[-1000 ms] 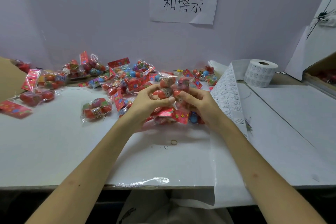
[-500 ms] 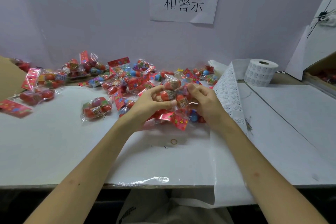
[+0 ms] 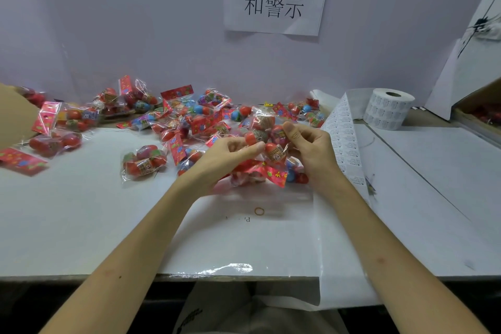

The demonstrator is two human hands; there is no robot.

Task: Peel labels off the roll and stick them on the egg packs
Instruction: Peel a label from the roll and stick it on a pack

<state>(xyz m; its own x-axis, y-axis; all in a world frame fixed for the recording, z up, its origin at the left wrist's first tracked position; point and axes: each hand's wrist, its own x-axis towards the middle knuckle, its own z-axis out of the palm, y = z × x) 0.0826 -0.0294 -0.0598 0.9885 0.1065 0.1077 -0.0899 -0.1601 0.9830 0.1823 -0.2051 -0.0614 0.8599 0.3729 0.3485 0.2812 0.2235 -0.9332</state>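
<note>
Both hands hold one clear egg pack point(image 3: 267, 144) with red eggs and a red header card, lifted a little above the white table point(image 3: 81, 219). My left hand point(image 3: 227, 156) pinches its left side between thumb and fingers. My right hand point(image 3: 309, 144) grips its right side with curled fingers. The white label roll point(image 3: 387, 110) stands at the back right. Its printed strip point(image 3: 343, 138) runs forward along the table just right of my right hand. I cannot tell whether a label is on the held pack.
Many more egg packs point(image 3: 173, 122) lie heaped across the back of the table, one pack point(image 3: 143, 161) alone at front left. A rubber band point(image 3: 259, 211) lies before my hands. A cardboard box point(image 3: 479, 108) sits at far right, a cardboard flap point(image 3: 13, 116) at far left.
Both hands have lifted the pack slightly up and away from me, turning it between the fingers. The roll and strip have not moved.
</note>
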